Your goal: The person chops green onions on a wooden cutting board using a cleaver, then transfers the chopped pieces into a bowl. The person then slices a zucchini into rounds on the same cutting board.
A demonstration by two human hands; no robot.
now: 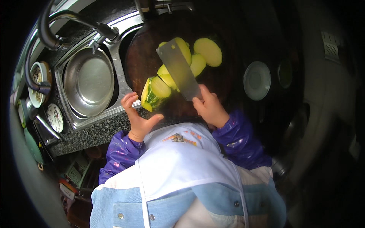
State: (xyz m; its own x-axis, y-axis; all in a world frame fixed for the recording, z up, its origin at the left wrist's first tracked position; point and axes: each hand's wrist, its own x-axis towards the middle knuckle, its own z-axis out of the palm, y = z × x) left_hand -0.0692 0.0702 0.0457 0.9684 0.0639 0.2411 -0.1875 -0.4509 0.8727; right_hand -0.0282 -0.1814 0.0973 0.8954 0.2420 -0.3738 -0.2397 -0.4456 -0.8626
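Observation:
My right hand (211,106) grips the handle of a cleaver (180,69), and its broad metal blade points away from me to the upper left. Under and around the blade lie cut slices of a green-skinned squash (207,52), partly hidden by it. A larger uncut chunk of the squash (156,92) rests at the near left of the slices, its pale flesh and striped rind showing. Everything lies on a dark round wooden cutting board (139,61). Just left of the chunk, my left hand (138,118) is held with fingers and thumb spread, holding nothing.
A steel basin (89,82) sits in the sink (121,69) on the left, below a faucet (105,30). Beyond it stand a bowl (37,85) and a patterned round dish (55,117) on the granite counter (94,136). A pale plate (257,80) lies right of the board.

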